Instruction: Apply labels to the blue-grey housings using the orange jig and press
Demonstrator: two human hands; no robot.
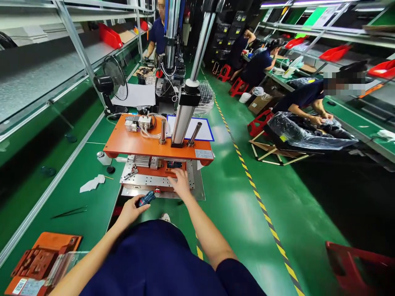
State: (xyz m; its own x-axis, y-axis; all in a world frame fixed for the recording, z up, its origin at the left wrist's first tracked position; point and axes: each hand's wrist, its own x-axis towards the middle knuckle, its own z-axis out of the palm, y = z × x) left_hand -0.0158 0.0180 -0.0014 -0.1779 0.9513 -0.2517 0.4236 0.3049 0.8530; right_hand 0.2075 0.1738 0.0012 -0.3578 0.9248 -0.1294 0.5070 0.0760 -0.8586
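My left hand [131, 211] is closed on a small dark blue plastic housing [147, 199] with black and red parts, held in front of the press. My right hand [180, 183] reaches over the steel base plate [145, 183], fingers spread, under the front edge of the orange top plate [154, 142]. Its fingertips are beside a dark part [174, 164] seated in the orange fixture; whether they touch it I cannot tell. A silver cylinder [183, 123] rises from the top plate between two steel guide posts.
Left on the green bench lie tweezers [70, 211], a white tissue [92, 183], a white bottle [104, 158] and an orange fixture block [40, 261]. A black fan [112, 80] stands behind. Co-workers sit at the right bench; a red stool [359, 267] is at lower right.
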